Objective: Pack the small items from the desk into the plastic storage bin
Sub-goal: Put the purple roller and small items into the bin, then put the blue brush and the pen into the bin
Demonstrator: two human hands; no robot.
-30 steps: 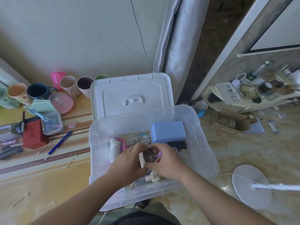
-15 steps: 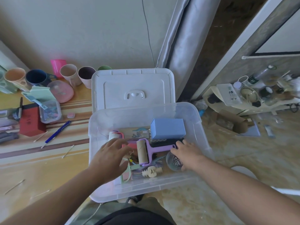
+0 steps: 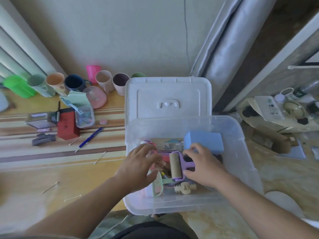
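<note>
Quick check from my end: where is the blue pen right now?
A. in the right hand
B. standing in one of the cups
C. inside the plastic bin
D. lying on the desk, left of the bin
D: the blue pen lies flat on the striped desk left of the plastic bin, clear of both hands.

No text can be read with certainty. The red box (image 3: 66, 125) at the left of the frame bears dark handwritten marks on its front face, too blurred to make out. The printed card (image 3: 170, 144) inside the plastic storage bin (image 3: 241, 144) shows graphics only, illegible.
</note>
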